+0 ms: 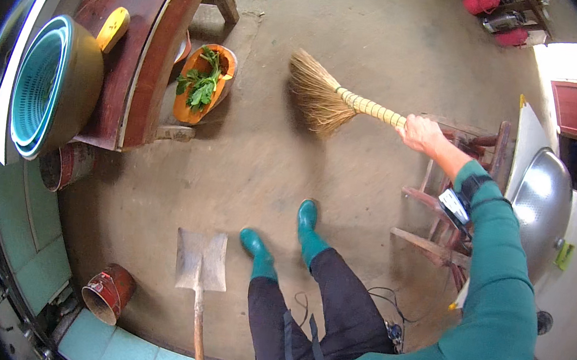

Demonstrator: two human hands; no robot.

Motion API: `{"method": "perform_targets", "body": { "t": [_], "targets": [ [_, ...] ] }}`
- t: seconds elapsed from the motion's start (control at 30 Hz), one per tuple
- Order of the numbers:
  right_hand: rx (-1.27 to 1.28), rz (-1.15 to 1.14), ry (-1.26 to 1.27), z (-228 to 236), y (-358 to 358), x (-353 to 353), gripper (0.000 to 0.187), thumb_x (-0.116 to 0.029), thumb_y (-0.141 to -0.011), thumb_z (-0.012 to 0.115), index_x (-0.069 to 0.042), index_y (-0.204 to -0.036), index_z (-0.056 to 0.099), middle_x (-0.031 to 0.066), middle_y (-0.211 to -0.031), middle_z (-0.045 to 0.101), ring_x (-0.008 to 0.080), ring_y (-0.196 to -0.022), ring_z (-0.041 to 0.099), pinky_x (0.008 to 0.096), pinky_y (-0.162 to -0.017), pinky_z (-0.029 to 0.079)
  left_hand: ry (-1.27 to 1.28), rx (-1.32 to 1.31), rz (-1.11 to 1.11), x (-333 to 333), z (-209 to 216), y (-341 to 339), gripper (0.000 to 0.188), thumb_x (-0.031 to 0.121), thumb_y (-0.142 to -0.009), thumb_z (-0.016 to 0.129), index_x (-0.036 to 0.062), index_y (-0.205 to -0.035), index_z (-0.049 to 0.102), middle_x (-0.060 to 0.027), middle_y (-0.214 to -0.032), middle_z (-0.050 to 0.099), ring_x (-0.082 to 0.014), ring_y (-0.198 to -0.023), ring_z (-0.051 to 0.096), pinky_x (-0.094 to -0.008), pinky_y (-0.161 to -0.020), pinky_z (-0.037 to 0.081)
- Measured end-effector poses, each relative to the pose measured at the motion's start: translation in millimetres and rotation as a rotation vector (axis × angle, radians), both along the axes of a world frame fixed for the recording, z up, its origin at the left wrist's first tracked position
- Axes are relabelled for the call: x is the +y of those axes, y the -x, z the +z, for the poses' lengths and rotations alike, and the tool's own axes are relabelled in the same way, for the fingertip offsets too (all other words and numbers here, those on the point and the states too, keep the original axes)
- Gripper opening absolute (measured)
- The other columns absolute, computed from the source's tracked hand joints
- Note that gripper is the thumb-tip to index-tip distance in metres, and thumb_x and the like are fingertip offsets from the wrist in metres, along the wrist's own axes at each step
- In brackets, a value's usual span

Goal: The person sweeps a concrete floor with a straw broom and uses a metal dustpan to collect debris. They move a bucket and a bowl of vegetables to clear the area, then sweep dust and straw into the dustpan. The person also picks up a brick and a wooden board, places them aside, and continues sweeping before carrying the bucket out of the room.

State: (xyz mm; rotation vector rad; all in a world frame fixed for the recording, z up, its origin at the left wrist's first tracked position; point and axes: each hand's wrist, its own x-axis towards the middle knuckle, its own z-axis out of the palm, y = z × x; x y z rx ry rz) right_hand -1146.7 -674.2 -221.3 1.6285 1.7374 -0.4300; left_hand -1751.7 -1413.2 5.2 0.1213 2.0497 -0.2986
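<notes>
My right hand point(420, 134), in a green sleeve, is closed around the bound handle of a straw broom point(327, 93). The broom points to the left, its bristles fanned out over the brown floor; whether they touch it I cannot tell. Below and left of my green boots point(307, 214) is a flat-bladed shovel point(200, 259). Its wooden shaft runs out of the lower edge, and the top end is hidden. My left hand is out of view.
A reddish wooden table point(127, 34) stands at the left, with nested basins point(42, 91) at its edge. Beside it, an orange basin point(221, 94) holds green leaves. A rusty bucket point(108, 293) sits lower left. Wooden stools point(439, 233) and a metal wok point(541, 209) are at the right.
</notes>
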Motion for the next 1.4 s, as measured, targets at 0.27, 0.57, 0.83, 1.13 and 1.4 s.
{"method": "perform_targets", "body": {
  "t": [0.27, 0.57, 0.83, 1.13, 1.4],
  "targets": [
    [0.265, -0.074, 0.278, -36, 103, -4, 0.055, -0.054, -0.087, 0.049, -0.005, -0.103, 0.069, 0.0178, -0.105, 0.068, 0.0344, -0.101, 0.064, 0.0441, -0.086, 0.051, 0.081, -0.083, -0.032, 126, -30, -41, 0.025, 0.022, -0.081, 0.053, -0.0011, -0.076, 0.060, -0.0053, -0.057, 0.052, -0.0153, -0.049, 0.048, -0.0338, -0.044, 0.036],
    [0.211, -0.113, 0.080, -30, 20, 103, 0.051, -0.049, -0.086, 0.054, -0.001, -0.097, 0.069, 0.0214, -0.099, 0.068, 0.0366, -0.095, 0.065, 0.0476, -0.081, 0.052, 0.040, -0.063, -0.318, 206, -57, -43, 0.028, 0.023, -0.074, 0.062, -0.0048, -0.076, 0.064, -0.0175, -0.061, 0.062, -0.0266, -0.056, 0.062, -0.0415, -0.052, 0.048],
    [0.452, -0.212, 0.032, -60, 100, 229, 0.058, -0.054, -0.089, 0.048, 0.000, -0.105, 0.064, 0.0253, -0.105, 0.065, 0.0403, -0.099, 0.063, 0.0486, -0.085, 0.050, -0.065, -0.017, -0.399, 285, -62, -93, 0.026, 0.020, -0.074, 0.064, -0.0049, -0.082, 0.061, -0.0257, -0.067, 0.061, -0.0417, -0.065, 0.062, -0.0486, -0.056, 0.047],
    [0.287, -0.543, 0.339, -95, 24, 244, 0.065, -0.058, -0.089, 0.045, 0.003, -0.098, 0.064, 0.0164, -0.083, 0.067, 0.0257, -0.066, 0.066, 0.0390, -0.058, 0.052, 0.025, 0.017, -0.528, 372, -74, -177, 0.027, 0.020, -0.075, 0.065, -0.0024, -0.090, 0.062, -0.0265, -0.082, 0.065, -0.0437, -0.080, 0.064, -0.0495, -0.069, 0.051],
    [0.132, -0.394, 0.267, 34, -147, 261, 0.065, -0.060, -0.086, 0.052, 0.002, -0.078, 0.068, 0.0162, -0.067, 0.065, 0.0294, -0.068, 0.067, 0.0415, -0.066, 0.053, -0.020, 0.041, -0.405, 460, -86, -221, 0.031, 0.010, -0.062, 0.071, -0.0059, -0.087, 0.064, -0.0280, -0.082, 0.064, -0.0415, -0.083, 0.065, -0.0446, -0.075, 0.052]
  ]
}}
